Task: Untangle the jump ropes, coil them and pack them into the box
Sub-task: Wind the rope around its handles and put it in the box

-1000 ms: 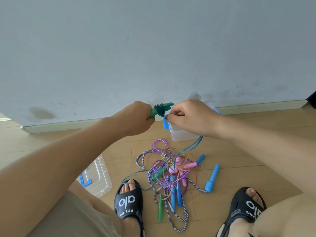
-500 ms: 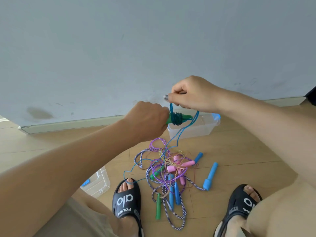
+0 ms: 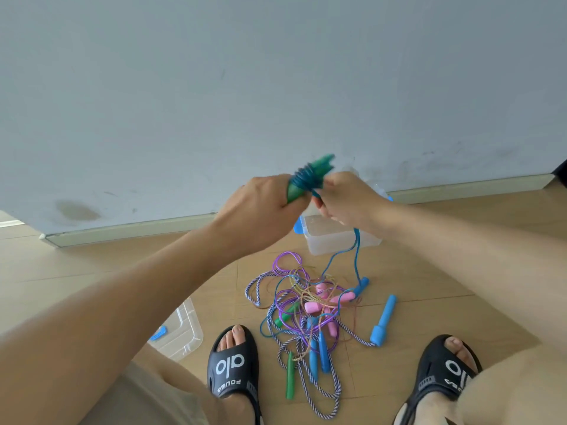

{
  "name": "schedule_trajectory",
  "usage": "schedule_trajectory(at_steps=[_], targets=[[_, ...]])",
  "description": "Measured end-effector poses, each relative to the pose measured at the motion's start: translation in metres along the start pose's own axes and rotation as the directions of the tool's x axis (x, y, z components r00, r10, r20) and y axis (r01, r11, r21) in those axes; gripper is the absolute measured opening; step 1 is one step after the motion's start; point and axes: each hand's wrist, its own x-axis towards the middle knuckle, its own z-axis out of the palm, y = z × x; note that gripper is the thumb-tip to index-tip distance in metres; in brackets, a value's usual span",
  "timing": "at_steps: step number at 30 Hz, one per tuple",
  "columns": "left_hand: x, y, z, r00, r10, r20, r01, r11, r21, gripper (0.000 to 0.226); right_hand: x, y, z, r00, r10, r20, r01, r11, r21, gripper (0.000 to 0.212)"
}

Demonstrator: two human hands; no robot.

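My left hand [image 3: 260, 210] grips a pair of green handles [image 3: 313, 174] held up in front of the wall, with blue rope wound around them. My right hand [image 3: 346, 199] pinches the same blue rope [image 3: 356, 250] right beside the winding; the rope hangs from it down to the floor. Below lies a tangle of jump ropes [image 3: 310, 311]: purple, striped, yellow and blue cords with pink, blue and green handles. A clear plastic box [image 3: 337, 240] with blue clips stands on the floor behind the pile, partly hidden by my right hand.
The box's clear lid [image 3: 181, 332] lies on the wood floor at the left, by my left foot in a black sandal [image 3: 233, 369]. My right sandal [image 3: 441, 372] is at the lower right. A grey wall and baseboard [image 3: 129, 230] run close behind the box.
My right hand has come down from above the handles to beside them, laying another turn of blue rope on. The handles have tilted upward and risen a little.
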Motion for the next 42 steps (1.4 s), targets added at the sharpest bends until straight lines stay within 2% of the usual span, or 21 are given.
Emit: schedule_trajectory(at_steps=[2,3,6,9,12,14,16,18,20,26,29,33,35,39,42], targets=[[0.009,-0.009,-0.002,0.978,-0.208,0.027,0.209,0.962,-0.178,0.034,-0.014,-0.003,0.01,0.999,-0.002,0.032,0.005,0.997,-0.08,0.05],[0.012,-0.016,-0.005,0.957,-0.286,0.056,0.292,0.934,-0.206,0.033,-0.02,-0.004,0.014,0.999,-0.03,0.02,0.032,0.993,-0.114,0.053],[0.016,-0.037,-0.005,0.922,-0.358,0.146,0.369,0.928,-0.056,0.03,-0.036,-0.012,0.019,0.986,-0.167,-0.027,0.157,0.964,-0.216,0.053],[0.016,-0.046,0.003,0.948,-0.287,0.135,0.261,0.948,0.183,0.031,-0.044,-0.022,0.019,0.939,-0.339,0.06,0.33,0.841,-0.428,0.043],[0.011,-0.039,0.009,0.973,-0.163,0.164,0.088,0.918,0.387,0.028,-0.044,-0.031,0.008,0.893,-0.44,0.092,0.417,0.735,-0.535,0.044],[0.007,-0.032,0.012,0.972,-0.072,0.224,-0.053,0.86,0.507,0.019,-0.041,-0.037,-0.003,0.881,-0.462,0.098,0.437,0.718,-0.542,0.047],[0.005,-0.024,0.014,0.958,0.038,0.283,-0.211,0.761,0.614,0.017,-0.037,-0.04,-0.01,0.88,-0.462,0.108,0.445,0.725,-0.526,0.051],[0.002,-0.018,0.014,0.945,0.102,0.31,-0.288,0.705,0.648,0.023,-0.031,-0.039,-0.015,0.888,-0.445,0.12,0.44,0.74,-0.51,0.055],[0.0,-0.013,0.015,0.936,0.157,0.315,-0.33,0.703,0.63,0.03,-0.023,-0.038,-0.019,0.895,-0.424,0.139,0.436,0.765,-0.474,0.056],[-0.015,-0.004,0.016,0.909,0.342,0.239,-0.415,0.795,0.443,0.024,-0.013,-0.039,-0.028,0.914,-0.36,0.188,0.403,0.865,-0.301,0.058],[-0.019,-0.006,0.012,0.897,0.405,0.176,-0.44,0.855,0.274,0.021,-0.011,-0.034,-0.027,0.943,-0.245,0.224,0.291,0.935,-0.202,0.058],[-0.019,-0.012,-0.004,0.869,0.493,0.033,-0.493,0.861,0.125,0.014,-0.01,-0.025,-0.018,0.965,-0.134,0.227,0.132,0.991,0.024,0.046],[-0.019,-0.014,-0.007,0.899,0.438,0.001,-0.437,0.896,0.08,0.016,-0.013,-0.021,-0.012,0.973,-0.078,0.218,0.084,0.996,-0.018,0.035],[-0.013,-0.02,-0.003,0.969,0.247,0.01,-0.247,0.966,0.079,0.019,-0.017,-0.015,0.005,0.977,0.05,0.208,-0.037,0.997,-0.07,0.033],[-0.005,-0.027,-0.002,0.999,0.034,0.03,-0.036,0.997,0.073,0.019,-0.022,-0.012,0.014,0.978,0.095,0.188,-0.084,0.994,-0.066,0.05]])
